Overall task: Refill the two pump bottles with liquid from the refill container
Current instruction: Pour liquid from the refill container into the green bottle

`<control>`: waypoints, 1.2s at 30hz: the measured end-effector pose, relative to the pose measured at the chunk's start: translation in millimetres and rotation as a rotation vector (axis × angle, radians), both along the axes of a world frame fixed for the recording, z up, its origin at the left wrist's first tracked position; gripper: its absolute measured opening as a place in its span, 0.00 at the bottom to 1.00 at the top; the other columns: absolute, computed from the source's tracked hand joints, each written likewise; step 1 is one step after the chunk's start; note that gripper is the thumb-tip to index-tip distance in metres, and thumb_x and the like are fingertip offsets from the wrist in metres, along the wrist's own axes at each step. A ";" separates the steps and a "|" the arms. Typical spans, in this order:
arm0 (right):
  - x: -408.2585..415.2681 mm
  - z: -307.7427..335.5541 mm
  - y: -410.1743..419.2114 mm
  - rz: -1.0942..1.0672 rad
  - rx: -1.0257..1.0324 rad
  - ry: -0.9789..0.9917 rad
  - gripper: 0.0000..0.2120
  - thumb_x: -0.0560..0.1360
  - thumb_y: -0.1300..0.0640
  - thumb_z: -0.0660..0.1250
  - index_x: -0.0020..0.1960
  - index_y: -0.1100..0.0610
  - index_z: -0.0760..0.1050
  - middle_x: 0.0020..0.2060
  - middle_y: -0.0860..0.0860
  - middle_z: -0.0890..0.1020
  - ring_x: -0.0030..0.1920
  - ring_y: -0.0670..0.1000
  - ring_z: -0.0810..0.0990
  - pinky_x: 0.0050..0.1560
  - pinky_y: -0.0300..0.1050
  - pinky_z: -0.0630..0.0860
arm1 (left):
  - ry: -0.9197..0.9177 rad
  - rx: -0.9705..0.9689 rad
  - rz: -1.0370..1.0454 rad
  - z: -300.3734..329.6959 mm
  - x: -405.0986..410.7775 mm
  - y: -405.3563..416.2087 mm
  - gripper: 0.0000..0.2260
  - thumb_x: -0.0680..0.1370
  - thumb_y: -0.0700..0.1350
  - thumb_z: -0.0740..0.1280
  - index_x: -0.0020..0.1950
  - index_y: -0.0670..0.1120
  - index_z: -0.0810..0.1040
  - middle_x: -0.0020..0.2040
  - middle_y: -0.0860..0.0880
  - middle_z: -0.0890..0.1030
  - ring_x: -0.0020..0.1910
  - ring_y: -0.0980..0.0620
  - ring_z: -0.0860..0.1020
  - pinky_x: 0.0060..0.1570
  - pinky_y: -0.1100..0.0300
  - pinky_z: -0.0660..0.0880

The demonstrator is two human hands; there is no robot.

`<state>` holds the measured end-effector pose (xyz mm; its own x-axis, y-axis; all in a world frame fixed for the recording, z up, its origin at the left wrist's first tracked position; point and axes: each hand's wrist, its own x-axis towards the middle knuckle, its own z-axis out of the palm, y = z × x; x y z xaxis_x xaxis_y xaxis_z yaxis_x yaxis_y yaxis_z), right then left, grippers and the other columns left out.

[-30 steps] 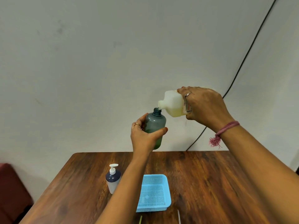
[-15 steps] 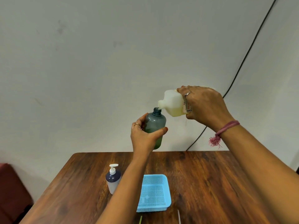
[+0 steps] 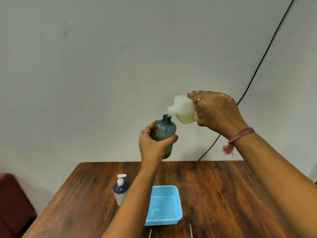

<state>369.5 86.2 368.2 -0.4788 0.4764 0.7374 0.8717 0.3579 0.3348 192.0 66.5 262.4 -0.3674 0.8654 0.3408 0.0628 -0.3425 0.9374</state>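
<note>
A blue basket point(image 3: 163, 206) sits on the brown wooden desk point(image 3: 214, 194), below the grip. A black cable point(image 3: 267, 48) runs down the wall point(image 3: 103, 66), behind the grip.

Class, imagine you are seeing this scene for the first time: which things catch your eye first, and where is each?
Up in the air above the wooden table, the right hand tips a white refill container over the open neck of a grey-green bottle held in the left hand. On the table below stand a pump bottle and, to its right, a blue basket.
</note>
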 end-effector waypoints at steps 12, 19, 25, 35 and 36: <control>0.6 -1.7 0.2 0.014 0.000 0.009 0.38 0.48 0.61 0.83 0.58 0.61 0.78 0.49 0.57 0.84 0.45 0.59 0.84 0.44 0.51 0.80 | 0.009 -0.002 -0.001 0.4 1.6 -1.5 0.36 0.63 0.43 0.82 0.67 0.52 0.71 0.64 0.51 0.74 0.59 0.52 0.75 0.45 0.70 0.74; -0.3 -0.8 -0.2 0.012 -0.003 0.007 0.37 0.50 0.60 0.83 0.59 0.60 0.78 0.48 0.57 0.84 0.44 0.59 0.84 0.44 0.51 0.80 | -0.007 0.001 -0.011 1.6 2.0 -2.5 0.36 0.63 0.42 0.81 0.67 0.52 0.71 0.64 0.50 0.74 0.60 0.52 0.75 0.43 0.72 0.74; -0.1 -0.1 -0.5 0.015 0.011 0.009 0.38 0.48 0.61 0.83 0.57 0.60 0.78 0.48 0.57 0.84 0.44 0.59 0.84 0.43 0.50 0.80 | -0.013 0.004 -0.013 2.5 2.0 -4.0 0.35 0.63 0.42 0.81 0.66 0.53 0.71 0.64 0.51 0.74 0.58 0.54 0.74 0.40 0.73 0.73; -1.0 -0.6 -1.0 0.004 -0.002 0.006 0.38 0.49 0.60 0.83 0.58 0.60 0.78 0.49 0.57 0.84 0.45 0.58 0.84 0.45 0.50 0.80 | -0.002 0.000 -0.003 2.1 1.8 -4.5 0.35 0.63 0.43 0.81 0.66 0.53 0.71 0.64 0.52 0.74 0.57 0.54 0.74 0.36 0.75 0.74; -0.9 -0.8 -1.1 0.003 -0.005 0.008 0.38 0.49 0.60 0.83 0.58 0.60 0.78 0.48 0.56 0.84 0.44 0.58 0.84 0.44 0.50 0.80 | -0.003 -0.002 -0.005 2.1 1.9 -4.7 0.35 0.63 0.43 0.81 0.67 0.53 0.71 0.64 0.52 0.74 0.57 0.54 0.74 0.37 0.75 0.74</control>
